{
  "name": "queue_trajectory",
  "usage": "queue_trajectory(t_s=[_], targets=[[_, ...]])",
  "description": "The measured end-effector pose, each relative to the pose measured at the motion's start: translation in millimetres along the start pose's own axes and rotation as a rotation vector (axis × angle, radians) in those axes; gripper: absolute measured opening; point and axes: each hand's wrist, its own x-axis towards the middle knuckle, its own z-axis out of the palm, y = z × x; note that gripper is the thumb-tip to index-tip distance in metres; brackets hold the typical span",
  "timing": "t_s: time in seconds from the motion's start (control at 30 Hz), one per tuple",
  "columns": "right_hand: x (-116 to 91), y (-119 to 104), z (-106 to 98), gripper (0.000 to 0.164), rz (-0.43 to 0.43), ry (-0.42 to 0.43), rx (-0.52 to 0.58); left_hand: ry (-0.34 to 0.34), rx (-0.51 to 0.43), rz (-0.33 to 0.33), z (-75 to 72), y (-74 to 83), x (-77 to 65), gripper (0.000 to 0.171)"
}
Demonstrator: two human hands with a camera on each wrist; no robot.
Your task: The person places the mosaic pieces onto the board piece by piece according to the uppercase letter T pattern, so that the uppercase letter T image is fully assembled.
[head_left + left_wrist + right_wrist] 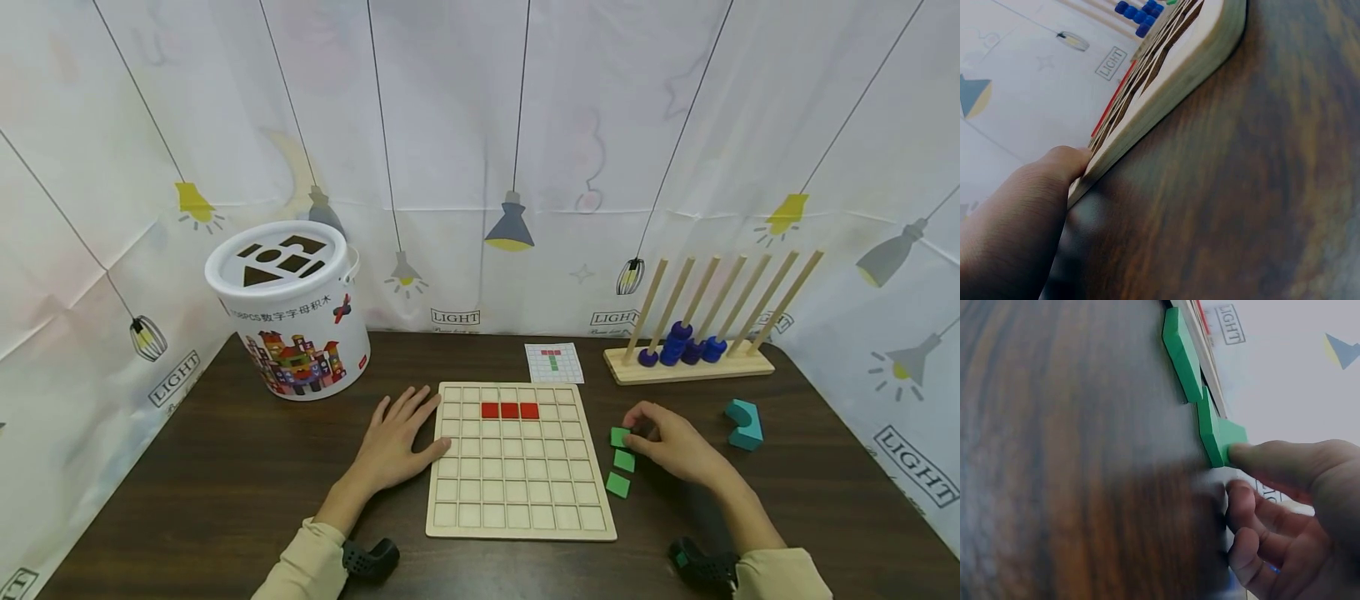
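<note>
A wooden grid board [512,448] lies on the dark table, with a row of three red square tiles [509,411] in its upper part. My left hand [397,442] rests at the board's left side, fingers extended, and its thumb [1063,162] touches the edge. Right of the board, three green tiles stand in a column. With thumb and forefinger, my right hand [675,442] pinches the farthest green tile [618,437]. Nearer to me lie the middle green tile [624,460] and the nearest green tile [618,485].
Behind the board lies a pattern card [567,367] showing a red and green T. A white block bucket [300,333] stands at the back left. At the back right is a peg stand [690,375] with blue and purple beads; a teal arch block [745,425] sits in front of it.
</note>
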Motion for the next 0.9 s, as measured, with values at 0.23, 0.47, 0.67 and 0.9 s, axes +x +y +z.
queue_trajectory(t_s=[0.23, 0.47, 0.67, 0.9], targets=[[0.8, 2.2, -0.7, 0.014, 0.001, -0.006, 0.086, -0.006, 0.0, 0.002, 0.3, -1.0, -0.5, 0.074], [5.1, -0.7, -0.5, 0.014, -0.005, 0.016, 0.121, -0.014, -0.001, -0.006, 0.4, -2.3, 0.0, 0.075], [7.8, -6.5, 2.7, 0.016, -0.013, 0.024, 0.181, -0.011, -0.001, -0.003, 0.7, -2.1, 0.2, 0.074], [13.7, -15.2, 8.8, 0.018, -0.004, 0.019, 0.233, 0.016, -0.012, 0.01, 1.7, -1.1, -0.6, 0.073]])
